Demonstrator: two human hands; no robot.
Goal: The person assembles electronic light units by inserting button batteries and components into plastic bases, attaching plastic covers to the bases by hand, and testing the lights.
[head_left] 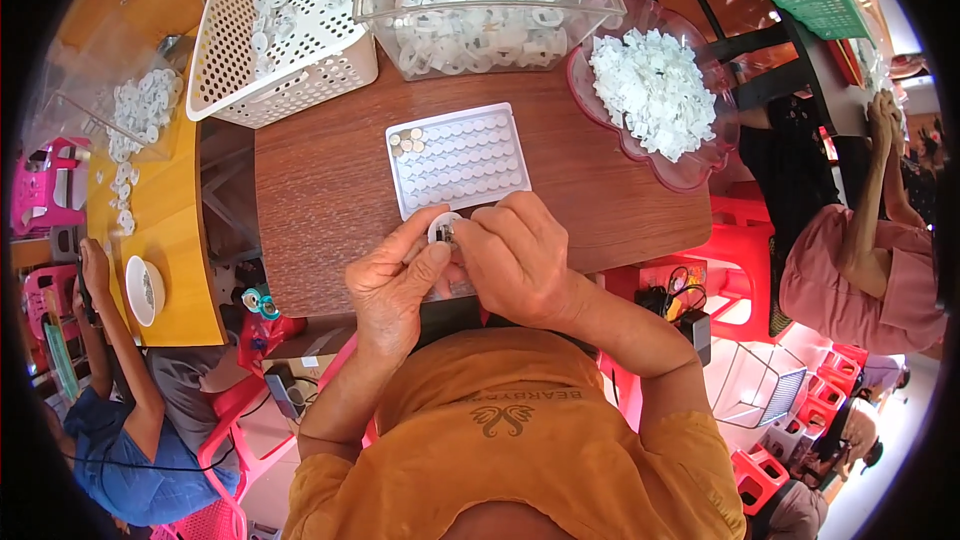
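Note:
Between my hands, at the near edge of the brown table [330, 200], is a small round white plastic part [441, 229] with dark and metallic bits inside it. My left hand [388, 285] pinches it between thumb and fingers. From the other side my right hand [522, 258] is closed with its fingertips pressed at the part; whether they hold anything smaller is hidden. Just beyond my hands lies a white moulded tray [460, 202] with rows of round pockets. Several silvery coin-shaped pieces [408, 143], like button cells, sit in its far left corner.
A white perforated basket [300, 90] and a clear bin [490, 10] of white plastic parts stand at the back. On the right is a pink scalloped bowl [690, 178] heaped with small whitish pieces. People work at tables on both sides; a red stool [740, 240] stands right.

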